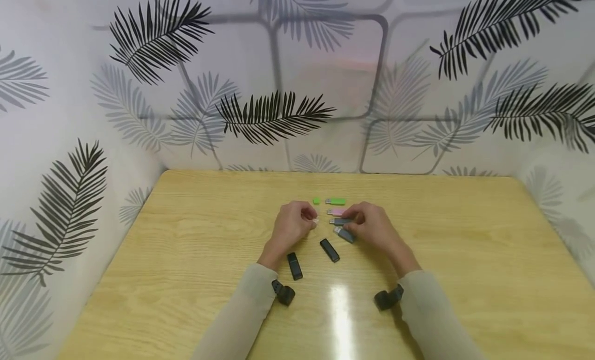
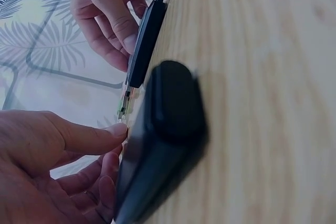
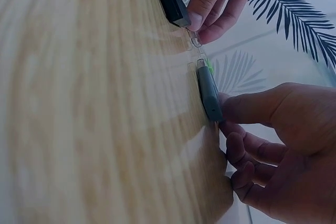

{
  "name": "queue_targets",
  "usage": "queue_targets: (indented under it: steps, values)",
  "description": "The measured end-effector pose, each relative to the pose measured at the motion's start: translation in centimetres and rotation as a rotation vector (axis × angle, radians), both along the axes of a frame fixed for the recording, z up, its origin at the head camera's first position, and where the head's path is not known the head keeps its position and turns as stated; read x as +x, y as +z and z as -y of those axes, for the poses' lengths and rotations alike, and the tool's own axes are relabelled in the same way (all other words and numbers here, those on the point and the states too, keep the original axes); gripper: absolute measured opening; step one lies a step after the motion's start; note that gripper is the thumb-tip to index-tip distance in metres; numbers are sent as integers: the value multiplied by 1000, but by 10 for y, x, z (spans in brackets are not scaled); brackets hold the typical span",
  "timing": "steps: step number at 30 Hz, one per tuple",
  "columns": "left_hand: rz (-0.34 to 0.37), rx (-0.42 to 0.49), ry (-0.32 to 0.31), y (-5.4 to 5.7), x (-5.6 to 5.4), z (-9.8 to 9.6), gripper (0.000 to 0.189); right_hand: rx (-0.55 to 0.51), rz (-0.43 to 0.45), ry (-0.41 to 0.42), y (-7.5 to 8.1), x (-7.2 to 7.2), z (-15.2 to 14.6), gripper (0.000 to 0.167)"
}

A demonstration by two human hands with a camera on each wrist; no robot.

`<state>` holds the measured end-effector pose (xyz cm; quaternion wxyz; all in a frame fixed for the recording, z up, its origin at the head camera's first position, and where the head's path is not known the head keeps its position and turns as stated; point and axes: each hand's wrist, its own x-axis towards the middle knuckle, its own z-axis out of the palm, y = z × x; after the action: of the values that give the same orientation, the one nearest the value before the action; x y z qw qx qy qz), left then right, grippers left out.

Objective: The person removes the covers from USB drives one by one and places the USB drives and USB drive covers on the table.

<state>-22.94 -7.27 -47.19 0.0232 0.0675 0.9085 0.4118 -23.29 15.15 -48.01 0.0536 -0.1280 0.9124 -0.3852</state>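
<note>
In the head view my left hand (image 1: 290,224) pinches a small clear cap (image 1: 315,221) between thumb and fingertips, just left of a row of USB sticks. My right hand (image 1: 374,224) has thumb and forefinger on either side of a grey-blue USB stick (image 1: 341,221) lying on the table. A pink USB stick (image 1: 334,212) lies just beyond it, partly covered by the fingers. Nearer, a second grey-blue USB stick (image 1: 344,234) lies slanted beside the right thumb. The right wrist view shows this grey-blue stick (image 3: 210,93) close up, hiding the thumb's tip.
At the far end of the row lies a green USB stick (image 1: 335,201), with its green cap (image 1: 316,200) apart to the left. A black USB stick (image 1: 329,250) lies between the forearms; another black stick (image 1: 295,266) is beside the left wrist. A patterned wall (image 1: 321,158) stands behind the wooden table (image 1: 195,231).
</note>
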Motion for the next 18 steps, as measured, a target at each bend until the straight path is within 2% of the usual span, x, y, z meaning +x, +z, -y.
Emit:
queue_targets:
  steps: [11, 18]
  values:
    - [-2, 25, -10, -1, 1, 1, 12, -4, -20, -9, -1, 1, -2, 16]
    - [-29, 96, -5, 2, 6, 7, 14, -42, -40, -12, 1, 7, -6, 19]
